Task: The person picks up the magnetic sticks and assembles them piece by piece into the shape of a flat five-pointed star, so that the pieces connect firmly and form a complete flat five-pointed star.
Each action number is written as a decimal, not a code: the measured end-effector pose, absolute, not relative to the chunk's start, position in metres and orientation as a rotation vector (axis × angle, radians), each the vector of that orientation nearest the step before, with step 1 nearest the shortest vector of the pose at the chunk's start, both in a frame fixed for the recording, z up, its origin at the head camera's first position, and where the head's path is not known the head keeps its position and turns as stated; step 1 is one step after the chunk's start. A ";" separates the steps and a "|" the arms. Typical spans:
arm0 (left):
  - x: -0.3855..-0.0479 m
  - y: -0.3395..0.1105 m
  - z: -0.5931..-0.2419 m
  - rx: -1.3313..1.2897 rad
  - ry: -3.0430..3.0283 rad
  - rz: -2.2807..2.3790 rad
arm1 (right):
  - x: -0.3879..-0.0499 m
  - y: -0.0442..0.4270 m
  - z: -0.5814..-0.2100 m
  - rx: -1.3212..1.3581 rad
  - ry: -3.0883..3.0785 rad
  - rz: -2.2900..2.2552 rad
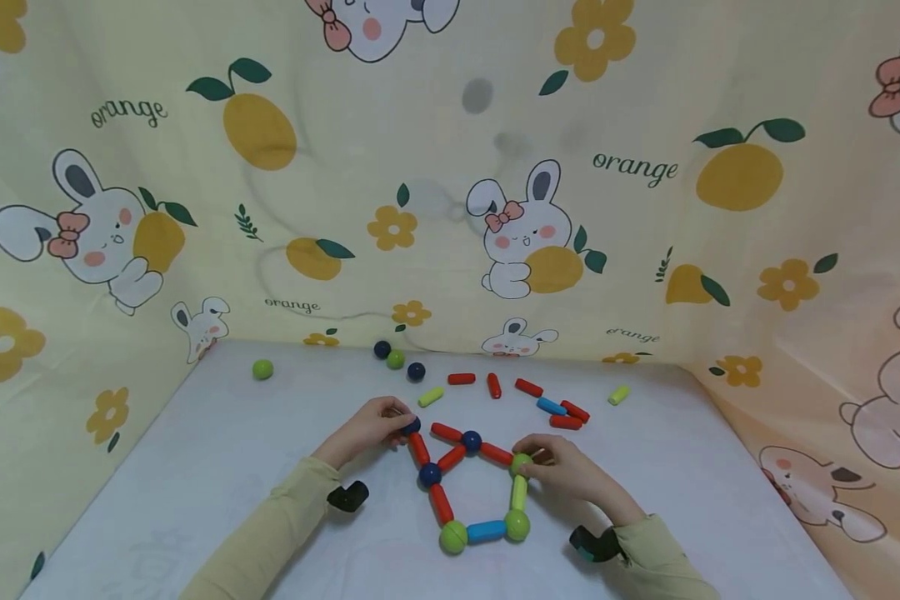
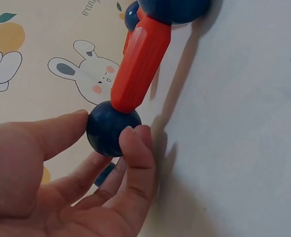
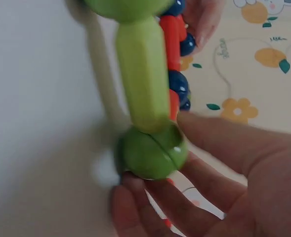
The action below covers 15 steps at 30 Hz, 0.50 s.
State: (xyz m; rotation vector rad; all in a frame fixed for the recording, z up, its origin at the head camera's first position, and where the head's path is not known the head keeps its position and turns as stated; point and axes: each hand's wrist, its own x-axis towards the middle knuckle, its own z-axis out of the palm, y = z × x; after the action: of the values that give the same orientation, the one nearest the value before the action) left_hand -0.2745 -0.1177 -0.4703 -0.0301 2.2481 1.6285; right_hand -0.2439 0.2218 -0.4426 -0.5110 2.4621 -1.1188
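Note:
A joined frame of magnetic rods and balls lies on the white table. My left hand (image 1: 370,429) pinches a dark blue ball (image 2: 105,129) at its upper left end; a red rod (image 2: 141,64) runs from that ball to another dark blue ball (image 1: 430,476). On the other side, my right hand (image 1: 567,472) holds a green ball (image 3: 152,154) by thumb and fingers, with a yellow-green rod (image 3: 143,74) attached. Along the near side, a blue rod (image 1: 486,532) links two green balls. A further dark blue ball (image 1: 471,442) joins several red rods, one with a free end.
Behind the frame lie loose red rods (image 1: 461,379), a blue rod (image 1: 551,406) and yellow-green rods (image 1: 431,397). Loose dark blue balls (image 1: 416,372) and green balls (image 1: 262,369) sit farther back. A patterned cloth (image 1: 435,167) hangs beyond the table's back edge.

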 end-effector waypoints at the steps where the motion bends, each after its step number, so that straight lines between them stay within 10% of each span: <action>1: -0.275 -0.118 -0.471 -0.029 2.251 1.633 | -0.247 0.221 -0.441 -0.536 2.456 -1.109; 15: -0.277 -0.116 -0.473 -0.075 2.230 1.638 | -0.312 0.163 -0.419 -0.668 2.321 -0.982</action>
State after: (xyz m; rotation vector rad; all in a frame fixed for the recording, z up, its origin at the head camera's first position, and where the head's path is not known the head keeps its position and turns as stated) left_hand -0.2767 -0.1157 -0.4730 -0.0749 2.2302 1.6375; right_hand -0.3119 0.1628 -0.4190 -0.6684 2.3209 -0.9823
